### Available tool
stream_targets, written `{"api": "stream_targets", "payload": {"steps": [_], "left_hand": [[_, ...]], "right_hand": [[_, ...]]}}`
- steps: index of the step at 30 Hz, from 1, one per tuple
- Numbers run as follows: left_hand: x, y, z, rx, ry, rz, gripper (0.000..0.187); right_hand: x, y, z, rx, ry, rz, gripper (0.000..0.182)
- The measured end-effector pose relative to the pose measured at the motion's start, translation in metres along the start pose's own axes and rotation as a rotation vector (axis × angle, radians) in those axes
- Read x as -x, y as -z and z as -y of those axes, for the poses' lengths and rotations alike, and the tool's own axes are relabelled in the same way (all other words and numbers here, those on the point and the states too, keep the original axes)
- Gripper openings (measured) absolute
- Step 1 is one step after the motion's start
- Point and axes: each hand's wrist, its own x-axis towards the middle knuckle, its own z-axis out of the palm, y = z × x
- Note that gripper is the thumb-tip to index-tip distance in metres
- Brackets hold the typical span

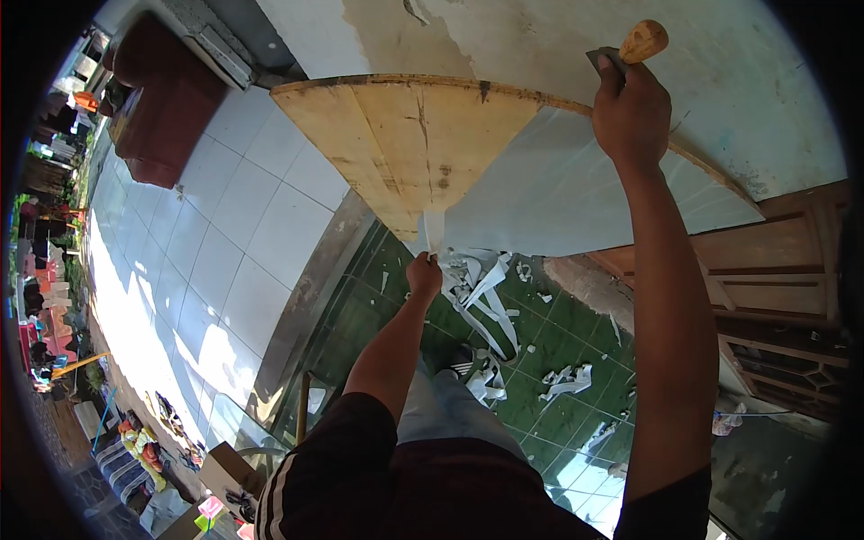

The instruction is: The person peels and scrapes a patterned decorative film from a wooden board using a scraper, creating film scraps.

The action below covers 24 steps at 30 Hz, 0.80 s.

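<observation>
A wide wooden panel (405,135) spans the upper middle, bare yellowish wood on its left part and a pale grey-white covering (558,189) on its right. At the panel's near edge, my left hand (425,274) is closed on a narrow whitish strip (434,229) that hangs over the wood. My right hand (634,112) is raised above the panel's right part, wrapped round a scraper with a flat dark blade and a rounded wooden handle (644,40).
Torn white strips (486,288) lie on the green tiled floor (531,337) below the panel. A brown armchair (166,99) stands on white tiles at upper left. Wooden doors (765,270) are at right, and a wooden stick (303,405) stands at lower left.
</observation>
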Motion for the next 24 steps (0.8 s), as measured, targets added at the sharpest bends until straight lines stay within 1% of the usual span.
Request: {"api": "stream_targets", "payload": {"steps": [4, 11, 14, 17, 18, 20, 21, 24], "left_hand": [[0.016, -0.011, 0.024, -0.015, 0.006, 0.014, 0.020], [0.046, -0.025, 0.042, -0.063, 0.077, 0.051, 0.020], [0.058, -0.028, 0.052, -0.085, 0.104, 0.065, 0.020], [0.071, -0.035, 0.063, -0.040, 0.128, 0.042, 0.021], [0.076, -0.037, 0.065, -0.011, 0.136, 0.029, 0.022], [0.088, -0.043, 0.076, -0.078, 0.144, 0.107, 0.020], [0.094, -0.047, 0.083, -0.109, 0.148, 0.144, 0.020], [0.117, -0.059, 0.104, -0.145, 0.174, 0.172, 0.018]], "right_hand": [[-0.002, -0.001, 0.001, 0.031, 0.005, -0.006, 0.025], [-0.002, -0.001, -0.001, 0.047, 0.024, -0.001, 0.026], [-0.003, 0.000, 0.002, 0.077, -0.033, 0.020, 0.027], [-0.003, -0.006, -0.003, 0.033, 0.040, -0.072, 0.035], [-0.005, -0.007, -0.006, 0.052, 0.040, -0.060, 0.035], [-0.009, -0.010, -0.012, 0.092, 0.040, -0.040, 0.035], [-0.008, -0.009, -0.009, 0.064, 0.044, -0.051, 0.035], [-0.004, -0.005, -0.001, 0.008, 0.064, -0.082, 0.035]]}}
